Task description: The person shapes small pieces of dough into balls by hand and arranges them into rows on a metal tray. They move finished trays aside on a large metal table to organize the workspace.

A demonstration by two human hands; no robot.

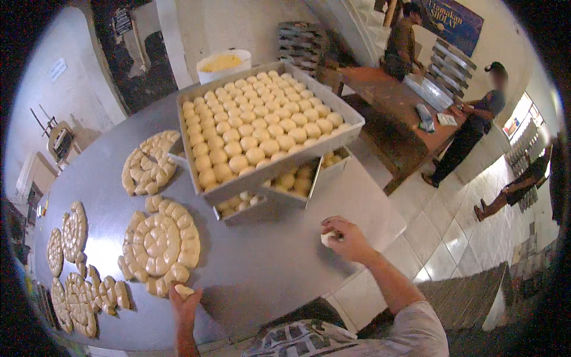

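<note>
My left hand (pixel 185 302) pinches a pale dough piece (pixel 184 291) at the near edge of a round scored dough disc (pixel 159 244) on the metal table (pixel 267 262). My right hand (pixel 348 238) is closed around another small dough piece (pixel 328 238), pressing it on the table's right part. Beyond the hands a metal tray (pixel 357 122) packed with several rows of dough balls (pixel 256 128) rests tilted across two lower trays (pixel 267 202) that also hold dough balls.
More scored dough discs lie at the left (pixel 74 232) and behind (pixel 148 163). A white bucket (pixel 223 62) stands at the back. Three other people stand by a brown table (pixel 392 101) and stacked trays (pixel 300 44) at the upper right. Tiled floor (pixel 452 232) lies right.
</note>
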